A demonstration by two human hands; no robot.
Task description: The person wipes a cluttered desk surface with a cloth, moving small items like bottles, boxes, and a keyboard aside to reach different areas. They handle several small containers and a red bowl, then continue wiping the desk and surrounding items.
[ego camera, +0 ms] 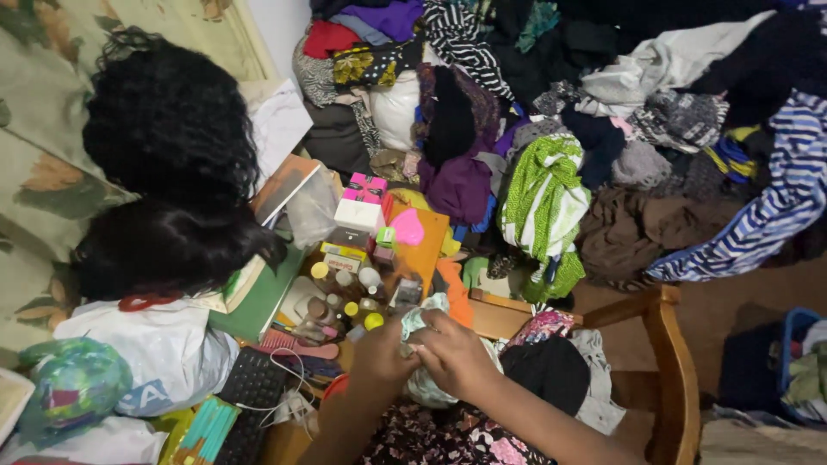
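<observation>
Both hands meet low in the middle of the head view over a crumpled pale green and white cloth (424,312). My left hand (382,353) grips its left side. My right hand (457,355) pinches its right side, fingers closed on the fabric. The rest of the cloth bunches below the hands (428,392). Just beyond the hands stand several small bottles (346,297) with yellow and white caps on a crowded table.
A big heap of clothes (551,129) fills the top and right. Two black wigs (168,120) lie at the left. A wooden chair (668,344) stands at the right, a black keyboard (250,387) and pink comb (297,346) at lower left, boxes (360,207) behind the bottles.
</observation>
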